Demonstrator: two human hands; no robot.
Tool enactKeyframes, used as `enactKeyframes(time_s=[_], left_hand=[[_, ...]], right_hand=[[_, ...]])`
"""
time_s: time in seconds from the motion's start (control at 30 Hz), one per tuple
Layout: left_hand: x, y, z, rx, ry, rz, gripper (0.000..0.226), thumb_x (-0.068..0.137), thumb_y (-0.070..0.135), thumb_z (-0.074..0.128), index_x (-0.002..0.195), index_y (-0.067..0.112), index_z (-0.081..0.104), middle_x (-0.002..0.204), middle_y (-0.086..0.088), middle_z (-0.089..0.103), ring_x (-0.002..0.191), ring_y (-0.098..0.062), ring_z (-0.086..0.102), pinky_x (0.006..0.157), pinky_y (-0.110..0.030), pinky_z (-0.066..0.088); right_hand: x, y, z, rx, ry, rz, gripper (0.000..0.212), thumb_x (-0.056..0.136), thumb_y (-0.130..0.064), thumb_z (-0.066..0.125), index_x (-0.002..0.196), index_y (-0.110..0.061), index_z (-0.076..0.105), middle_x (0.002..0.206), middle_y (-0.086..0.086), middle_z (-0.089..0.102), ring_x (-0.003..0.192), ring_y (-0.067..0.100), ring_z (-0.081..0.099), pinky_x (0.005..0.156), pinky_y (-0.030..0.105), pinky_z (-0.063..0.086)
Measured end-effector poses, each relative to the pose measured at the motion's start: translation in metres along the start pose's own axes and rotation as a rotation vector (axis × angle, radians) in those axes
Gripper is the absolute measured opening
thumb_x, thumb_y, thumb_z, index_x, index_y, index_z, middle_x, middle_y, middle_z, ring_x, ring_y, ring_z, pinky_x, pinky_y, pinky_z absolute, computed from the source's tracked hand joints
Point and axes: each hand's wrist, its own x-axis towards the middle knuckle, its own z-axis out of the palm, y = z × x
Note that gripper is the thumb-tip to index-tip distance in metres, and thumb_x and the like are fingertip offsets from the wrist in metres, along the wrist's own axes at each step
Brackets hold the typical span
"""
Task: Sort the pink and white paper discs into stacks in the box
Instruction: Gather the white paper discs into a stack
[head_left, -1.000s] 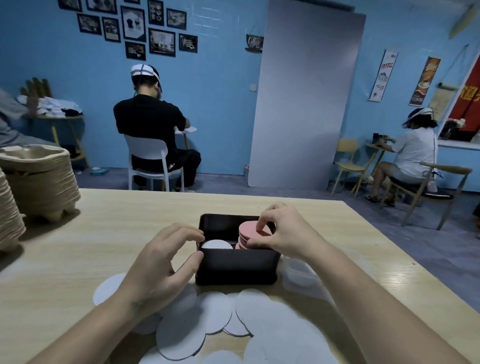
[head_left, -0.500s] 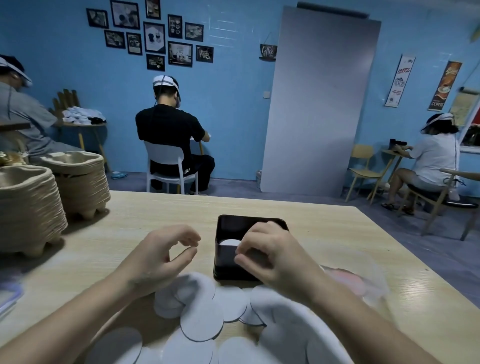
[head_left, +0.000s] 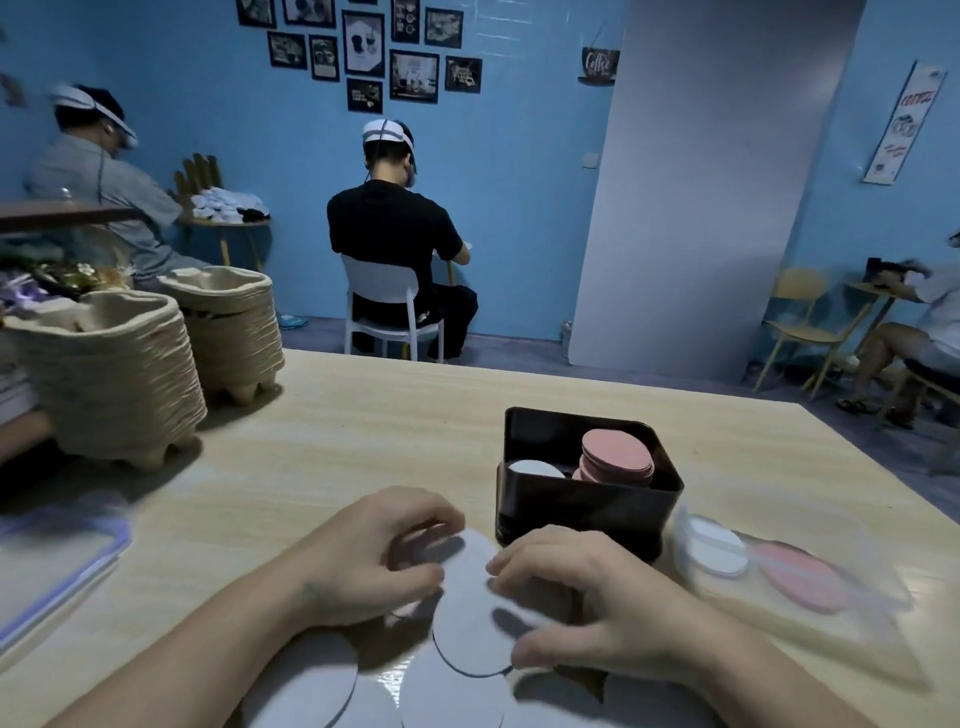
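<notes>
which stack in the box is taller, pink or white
The pink stack, on the right of the box, stands higher; the white stack on the left sits low behind the front wall.

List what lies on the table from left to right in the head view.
Nearer tray stack → farther tray stack → left hand → white disc held between both hands → right hand → clear bag of discs.

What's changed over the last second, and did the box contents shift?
The right hand left the pink stack in the box and came back toward the body; the left hand dropped from beside the box. Both now grip a white disc from the loose pile in front. The box, pink stack and white stack look unchanged.
</notes>
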Motion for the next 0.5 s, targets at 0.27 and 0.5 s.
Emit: enactKeyframes(time_s=[0.27,0.5], left_hand=[[-0.0005,0.0009,-0.0016,0.039,-0.130,-0.022,0.070,0.075,0.045,0.066,0.142,0.052,0.048,0.136,0.031,0.051,0.133,0.005,0.045,0.110,-0.029,0.043],[-0.0004,0.0041,-0.0018,0.028,-0.098,-0.032,0.060,0.071,0.042,0.066,0.131,0.048,0.057,0.128,0.026,0.056,0.127,0.001,0.051,0.105,-0.031,0.047]], right_hand=[[-0.0022,-0.0027,0.0015,-0.003,-0.118,0.064,0.060,0.079,-0.049,0.085,0.132,-0.037,0.058,0.135,-0.015,0.056,0.134,0.006,0.047,0.106,0.032,0.046],[-0.0010,-0.0027,0.0051,-0.023,-0.107,0.051,0.056,0.082,-0.046,0.084,0.131,-0.032,0.062,0.134,-0.021,0.059,0.132,0.005,0.048,0.106,0.031,0.044]])
